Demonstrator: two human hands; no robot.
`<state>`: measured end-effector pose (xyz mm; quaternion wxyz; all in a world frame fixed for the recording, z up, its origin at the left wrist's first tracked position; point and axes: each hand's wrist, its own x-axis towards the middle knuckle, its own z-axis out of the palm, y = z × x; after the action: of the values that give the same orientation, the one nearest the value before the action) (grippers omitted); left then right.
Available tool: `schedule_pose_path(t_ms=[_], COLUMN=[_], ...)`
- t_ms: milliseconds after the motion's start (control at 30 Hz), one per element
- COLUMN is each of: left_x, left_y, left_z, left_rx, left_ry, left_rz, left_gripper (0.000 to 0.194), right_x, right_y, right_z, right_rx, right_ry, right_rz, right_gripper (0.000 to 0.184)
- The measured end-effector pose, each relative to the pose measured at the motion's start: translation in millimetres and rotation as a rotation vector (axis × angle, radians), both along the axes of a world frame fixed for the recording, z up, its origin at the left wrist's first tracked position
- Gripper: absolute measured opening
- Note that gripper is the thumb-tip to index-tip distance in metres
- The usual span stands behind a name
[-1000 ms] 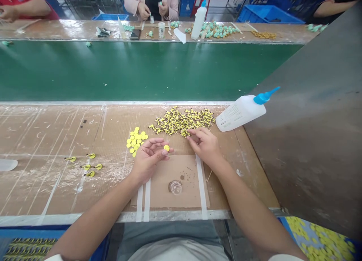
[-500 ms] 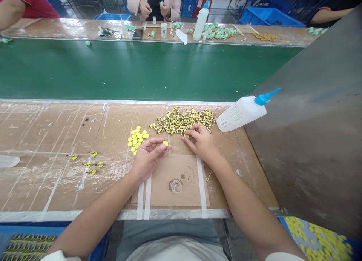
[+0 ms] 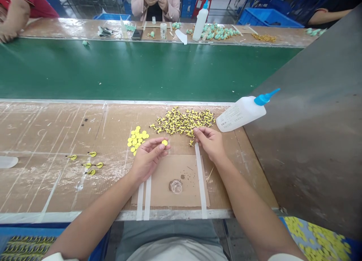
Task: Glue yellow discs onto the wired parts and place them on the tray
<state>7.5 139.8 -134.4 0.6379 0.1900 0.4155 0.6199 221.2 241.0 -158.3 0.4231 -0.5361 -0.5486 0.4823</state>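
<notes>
My left hand is pinching a yellow disc. My right hand has moved back from the pile of yellow pieces, and I cannot tell if it holds one.

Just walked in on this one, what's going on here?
A person at a bench pinches a yellow disc in their left hand. Their right hand is at the edge of a heap of small yellow-and-black pieces. Loose discs lie beside the heap, and a squeeze bottle lies to the right.
</notes>
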Motion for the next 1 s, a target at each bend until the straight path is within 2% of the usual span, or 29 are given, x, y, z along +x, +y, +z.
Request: schedule_pose_path(t_ms=[167,300,367,567,767,867,1000], left_x=[0,0,0,0,0,1,2], left_y=[-1,-1,-1,-1,-3,-4,-7], left_z=[0.6,1.3,1.2,-0.1,1.0,1.1,3.6], left_rx=[0.002,0.002,0.001,0.011,0.013,0.02,0.047], left_ry=[-0.008,-0.016,-0.017,-0.005,0.005,0.004,0.0], left_rz=[-0.002,-0.009,-0.01,-0.022,-0.038,-0.033,0.009], left_gripper=[0.025,0.024,0.024,0.026,0.027,0.026,0.026], right_x=[-3,-2,-2,-1,3,3,2], right_y=[-1,1,2,3,0,-1,-10], right_z=[9.3,14.4,14.6,12.4,11.6,16.7,32.2], right_rx=[-0.13,-0.329,-0.379,-0.362,-0.244,-0.247,-0.213], right_ry=[0.183,0.471,0.539,0.523,0.384,0.402,0.427], right_rz=[-0.008,0.053,0.061,0.062,0.104,0.115,0.082], right_gripper=[0.044,0.038,0.035,0.039,0.041,0.039,0.039])
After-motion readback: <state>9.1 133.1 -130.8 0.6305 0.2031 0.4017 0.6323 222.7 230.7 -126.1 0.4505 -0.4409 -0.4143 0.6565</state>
